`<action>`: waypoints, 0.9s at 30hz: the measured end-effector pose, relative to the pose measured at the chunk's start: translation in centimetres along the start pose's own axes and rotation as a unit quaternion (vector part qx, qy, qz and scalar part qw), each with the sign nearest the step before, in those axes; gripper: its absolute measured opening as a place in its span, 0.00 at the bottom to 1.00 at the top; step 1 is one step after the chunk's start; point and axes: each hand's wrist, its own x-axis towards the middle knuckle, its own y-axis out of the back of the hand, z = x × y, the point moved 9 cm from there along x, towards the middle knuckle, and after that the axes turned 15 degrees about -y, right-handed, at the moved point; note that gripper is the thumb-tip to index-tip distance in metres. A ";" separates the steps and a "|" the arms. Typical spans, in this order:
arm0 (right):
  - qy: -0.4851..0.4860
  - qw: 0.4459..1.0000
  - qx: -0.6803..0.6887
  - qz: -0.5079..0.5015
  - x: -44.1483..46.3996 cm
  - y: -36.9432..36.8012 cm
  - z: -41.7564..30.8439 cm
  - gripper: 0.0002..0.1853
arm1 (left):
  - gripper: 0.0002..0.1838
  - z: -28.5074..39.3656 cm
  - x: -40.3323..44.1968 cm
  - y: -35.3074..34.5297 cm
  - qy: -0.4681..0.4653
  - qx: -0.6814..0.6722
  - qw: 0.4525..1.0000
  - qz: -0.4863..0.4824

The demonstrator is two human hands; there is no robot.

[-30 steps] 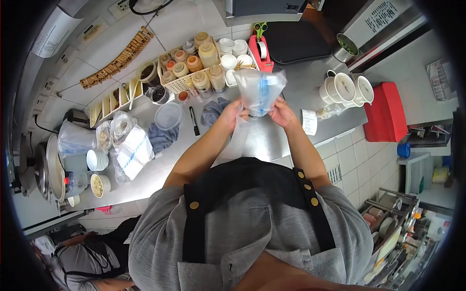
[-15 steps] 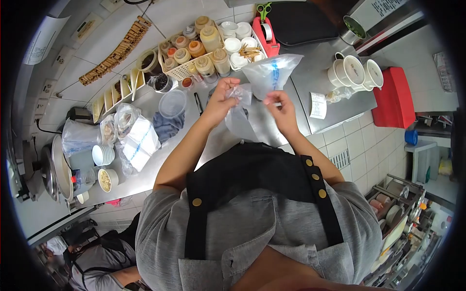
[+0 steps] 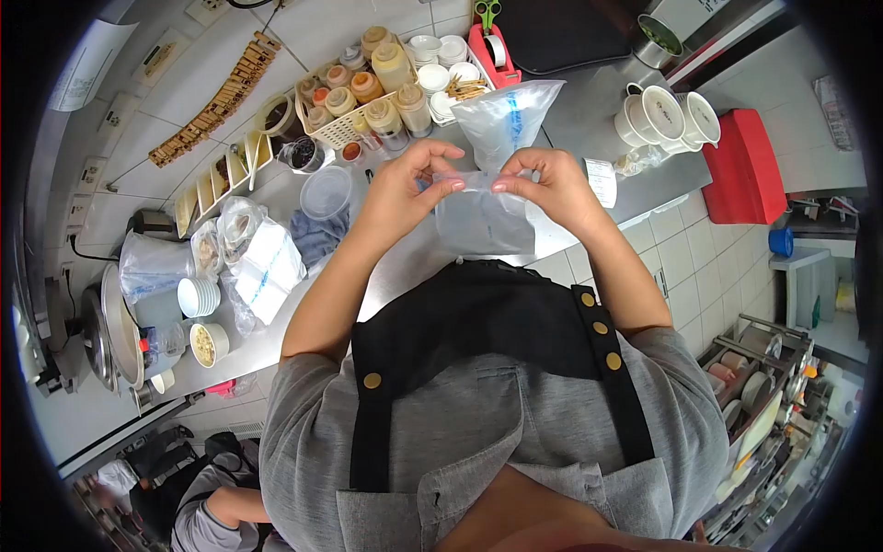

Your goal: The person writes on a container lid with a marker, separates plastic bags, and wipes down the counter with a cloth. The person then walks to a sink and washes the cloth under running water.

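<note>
A clear plastic bag [image 3: 483,221] hangs between my two hands, held along its top edge. My left hand [image 3: 418,175] pinches one upper corner between thumb and finger. At the other corner, my right hand [image 3: 543,184] pinches the same edge. Just beyond my hands stands another plastic bag [image 3: 509,120], flared wide at the top and marked in blue; whatever is in its lower part is hidden. To the left of my left hand lies a round clear lid [image 3: 326,191] beside a blue-grey cloth [image 3: 319,232].
A basket [image 3: 345,129] of squeeze bottles and a tray of small white dishes [image 3: 441,81] line the wall. A red tape dispenser [image 3: 495,55] stands behind. Bowls [image 3: 198,297] and bagged items sit left, cups [image 3: 653,118] right. Another person [image 3: 221,501] is at lower left.
My right hand has come over to the clear bag, which was bunched in my left hand and now hangs spread between both. The person at lower left has shifted.
</note>
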 end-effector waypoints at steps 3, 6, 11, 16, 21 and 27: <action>0.077 0.991 0.098 0.048 -0.5 1.6 -0.7 0.10 | 0.14 0.2 0.0 0.1 0.038 -0.020 0.999 0.010; 0.080 0.988 0.125 0.032 -0.3 1.5 -0.2 0.12 | 0.11 -0.1 0.0 -0.7 0.032 -0.059 0.998 0.004; 0.206 0.922 0.321 -0.066 -0.7 0.6 -1.4 0.19 | 0.06 -3.0 -0.3 -2.0 0.077 -0.193 0.978 -0.013; 0.172 0.861 0.443 -0.183 -0.7 -1.0 -0.7 0.24 | 0.07 -0.2 1.1 -3.1 -0.024 -0.278 0.960 -0.018; 0.150 0.842 0.478 -0.200 -0.3 -1.2 1.9 0.19 | 0.09 0.1 2.5 -1.7 -0.095 -0.525 0.846 0.013; 0.095 0.902 0.373 -0.194 -0.6 -2.6 2.1 0.11 | 0.16 1.8 3.2 -2.3 -0.050 -0.353 0.934 0.012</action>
